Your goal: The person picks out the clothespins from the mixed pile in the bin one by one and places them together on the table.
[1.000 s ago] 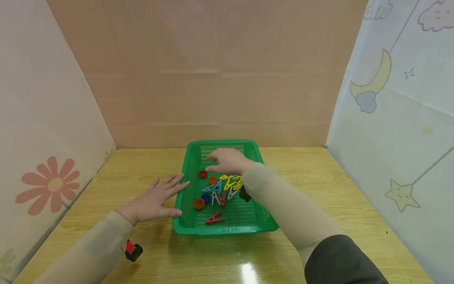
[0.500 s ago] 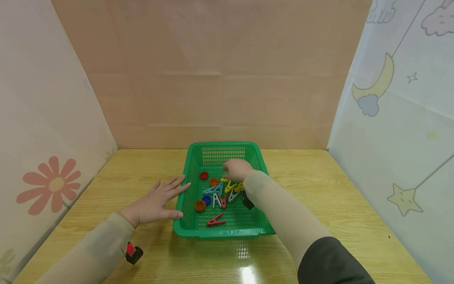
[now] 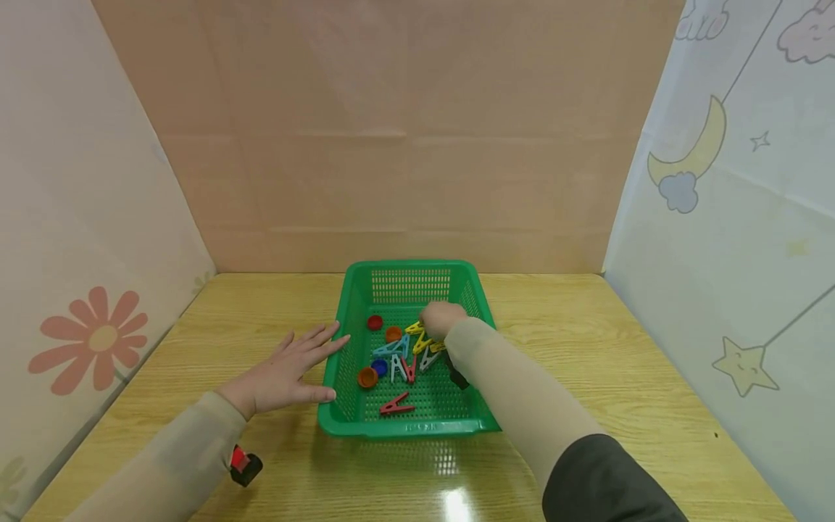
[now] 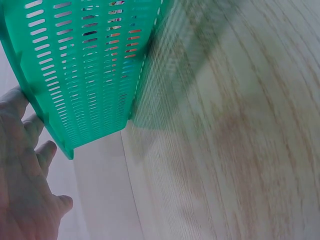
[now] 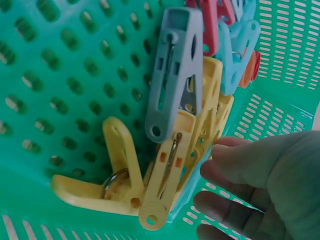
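Observation:
A green plastic basket [image 3: 427, 426] holds several spring clothespins and bottle caps. My left hand [image 3: 287, 373] rests with spread fingers at the basket's left rim; in the left wrist view its fingertips [image 4: 47, 150] lie along the rim's outer edge. My right hand [image 3: 443, 320] reaches inside, at the right of the pile. In the right wrist view its thumb and fingers are apart beside the yellow clothespins [image 5: 167, 170], thumb tip right at their edge. A grey clothespin [image 5: 172, 75] lies over the yellow ones, and a light blue clothespin [image 5: 240, 55] is farther off.
Red cap [image 3: 375, 322], orange caps [image 3: 367, 377] and a blue cap [image 3: 379, 368] lie along the basket's left side. One red clothespin [image 3: 396, 404] lies near the front. The basket stands on a wooden table [image 3: 554, 348] between patterned side walls.
My right hand has moved right and down from above the far end of the basket to the yellow clothespins. My left hand stays at the rim.

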### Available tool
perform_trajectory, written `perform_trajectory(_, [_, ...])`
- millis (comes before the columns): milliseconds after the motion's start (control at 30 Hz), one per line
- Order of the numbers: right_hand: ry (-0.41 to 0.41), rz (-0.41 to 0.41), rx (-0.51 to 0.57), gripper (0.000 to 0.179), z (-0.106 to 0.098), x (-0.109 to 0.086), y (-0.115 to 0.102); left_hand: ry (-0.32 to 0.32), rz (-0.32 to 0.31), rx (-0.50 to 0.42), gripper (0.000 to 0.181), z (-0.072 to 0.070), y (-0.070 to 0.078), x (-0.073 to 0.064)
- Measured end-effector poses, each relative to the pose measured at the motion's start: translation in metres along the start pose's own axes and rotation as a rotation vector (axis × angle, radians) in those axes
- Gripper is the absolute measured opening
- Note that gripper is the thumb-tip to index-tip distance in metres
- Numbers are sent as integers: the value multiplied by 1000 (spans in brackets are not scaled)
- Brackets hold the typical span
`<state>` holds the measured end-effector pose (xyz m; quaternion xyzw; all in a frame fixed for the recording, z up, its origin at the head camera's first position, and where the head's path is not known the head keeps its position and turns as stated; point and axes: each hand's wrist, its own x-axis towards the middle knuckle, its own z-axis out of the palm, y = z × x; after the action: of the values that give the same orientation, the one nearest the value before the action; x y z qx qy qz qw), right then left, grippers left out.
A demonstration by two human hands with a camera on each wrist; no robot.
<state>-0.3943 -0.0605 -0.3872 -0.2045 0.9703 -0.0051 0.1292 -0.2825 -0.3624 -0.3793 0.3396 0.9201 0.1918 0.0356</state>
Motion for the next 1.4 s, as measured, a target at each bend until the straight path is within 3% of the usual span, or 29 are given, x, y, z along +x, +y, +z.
perform_trajectory(267, [-44, -26, 70, 25, 1, -6, -3, -1, -5, -18, 84, 1, 0, 0])
perform_trajectory(367, [-26, -29, 42, 28, 1, -6, -4, 0, -7, -23, 84, 1, 0, 0])
perform_trajectory(467, [-1, -23, -28, 14, 3, -5, -4, -2, -9, -28, 84, 1, 1, 0])
perform_trajectory(567, [1, -21, -93, 42, 4, -4, -5, -5, -10, -33, 84, 0, 1, -1])
perform_trajectory(633, [-17, -18, -100, 50, 5, -3, -6, -6, -9, -35, 84, 0, 2, -1])
perform_trajectory(1067, [-4, -45, -62, 19, 4, -10, -9, -7, -12, -43, 84, 0, 2, -1])
perform_trajectory(1400, [-32, -7, -71, 19, 5, -5, -10, -5, -7, -62, 83, 0, 2, -1])
